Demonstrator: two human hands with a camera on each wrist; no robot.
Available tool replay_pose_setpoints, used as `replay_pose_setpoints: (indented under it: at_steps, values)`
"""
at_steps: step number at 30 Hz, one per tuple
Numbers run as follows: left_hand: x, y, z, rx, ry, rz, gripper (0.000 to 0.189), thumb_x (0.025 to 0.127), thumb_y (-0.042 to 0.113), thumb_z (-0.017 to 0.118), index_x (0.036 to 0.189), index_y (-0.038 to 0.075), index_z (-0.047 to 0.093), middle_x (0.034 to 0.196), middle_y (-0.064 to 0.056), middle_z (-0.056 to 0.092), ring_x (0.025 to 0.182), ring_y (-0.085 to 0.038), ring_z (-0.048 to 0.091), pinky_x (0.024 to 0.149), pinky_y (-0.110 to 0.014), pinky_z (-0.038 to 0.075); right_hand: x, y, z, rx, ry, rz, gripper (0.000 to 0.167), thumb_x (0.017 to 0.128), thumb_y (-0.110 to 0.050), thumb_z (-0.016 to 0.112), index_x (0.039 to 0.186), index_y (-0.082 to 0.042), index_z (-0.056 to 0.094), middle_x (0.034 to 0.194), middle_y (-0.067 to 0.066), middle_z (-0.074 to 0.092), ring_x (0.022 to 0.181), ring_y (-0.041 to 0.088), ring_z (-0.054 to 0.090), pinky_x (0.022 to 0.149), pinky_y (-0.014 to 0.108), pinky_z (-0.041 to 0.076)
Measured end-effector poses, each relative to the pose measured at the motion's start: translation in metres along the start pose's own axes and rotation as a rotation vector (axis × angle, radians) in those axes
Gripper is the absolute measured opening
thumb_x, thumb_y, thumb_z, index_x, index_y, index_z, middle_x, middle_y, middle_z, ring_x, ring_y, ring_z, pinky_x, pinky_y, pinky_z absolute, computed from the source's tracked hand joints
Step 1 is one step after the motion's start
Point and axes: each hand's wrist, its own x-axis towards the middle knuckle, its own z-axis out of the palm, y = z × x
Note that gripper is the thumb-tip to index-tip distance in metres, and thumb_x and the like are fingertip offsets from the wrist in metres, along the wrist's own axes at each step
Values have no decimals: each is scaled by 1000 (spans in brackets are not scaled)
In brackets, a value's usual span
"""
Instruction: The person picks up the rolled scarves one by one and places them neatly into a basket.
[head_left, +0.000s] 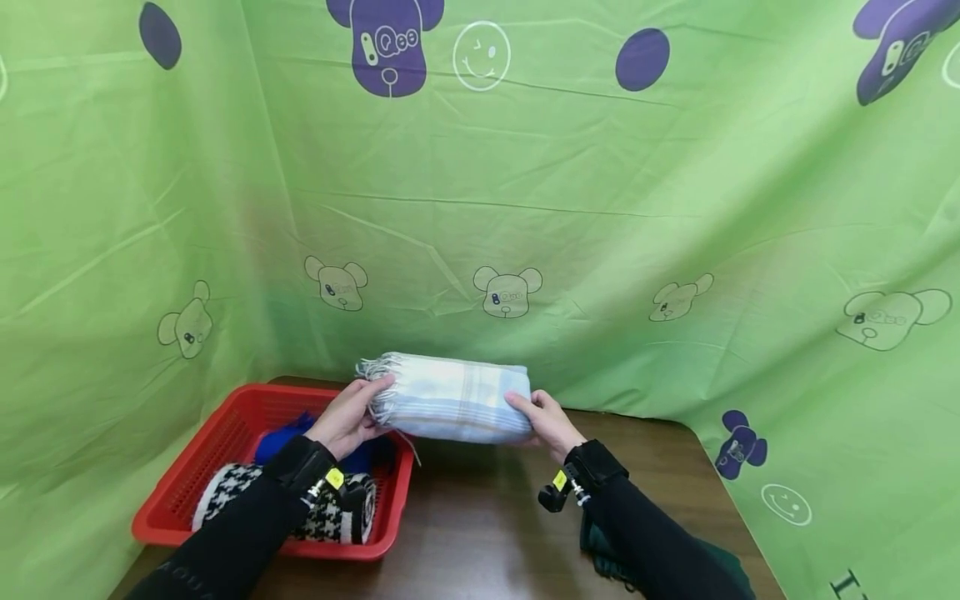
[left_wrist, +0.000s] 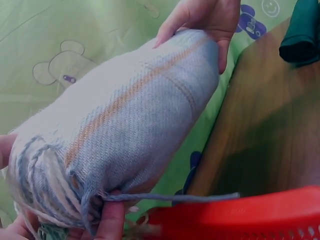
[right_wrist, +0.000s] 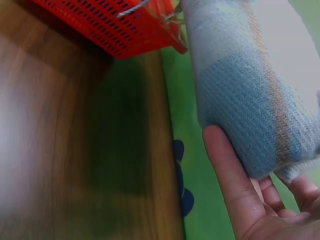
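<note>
A light blue and white plaid scarf, folded into a thick bundle with tan stripes, is held level above the table by both hands. My left hand grips its fringed left end, thumb on top and fingers underneath. At the opposite end, my right hand holds the smooth folded edge between thumb and fingers. In the left wrist view, one loose strand hangs off the fringe beside the left fingers. The right wrist view shows the scarf's blue end resting against the right fingers.
A red plastic basket stands on the wooden table at left. Inside lie a black-and-white houndstooth roll and a blue cloth. A dark green fabric bundle lies near the right forearm. Green printed curtains hang behind.
</note>
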Motion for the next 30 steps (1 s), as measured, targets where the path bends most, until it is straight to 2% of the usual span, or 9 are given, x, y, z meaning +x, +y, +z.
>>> replay_pose_setpoints:
  at_steps: [10,17,23,30]
  values:
    - [-8,9,-23,4,-25,-1,34,108,33,66,120,13,40,118,-4,60,99,-14,67,92,-36,56,6,-2,21,17,-35,3,39,104,-32,70,110,-2,45,120,24,54,101,33,64,88,60,63]
    - [-10,14,-39,-6,-33,6,35,108,34,65,122,15,39,119,-3,59,100,-14,67,91,-36,57,10,-2,35,36,-51,-7,38,104,-30,70,110,-2,45,120,24,54,100,33,63,90,65,60]
    - [-13,18,-51,-3,-24,-2,37,109,34,63,130,17,38,123,-4,58,102,-14,67,92,-36,58,13,-3,48,53,-76,-18,39,104,-30,70,110,-1,44,119,25,54,99,34,63,86,64,62]
    - [-14,21,-65,4,-21,-5,38,109,35,63,131,17,38,119,-3,60,100,-14,68,91,-35,58,15,-3,62,71,-93,-15,39,104,-29,71,107,-2,43,119,25,53,98,35,63,82,61,64]
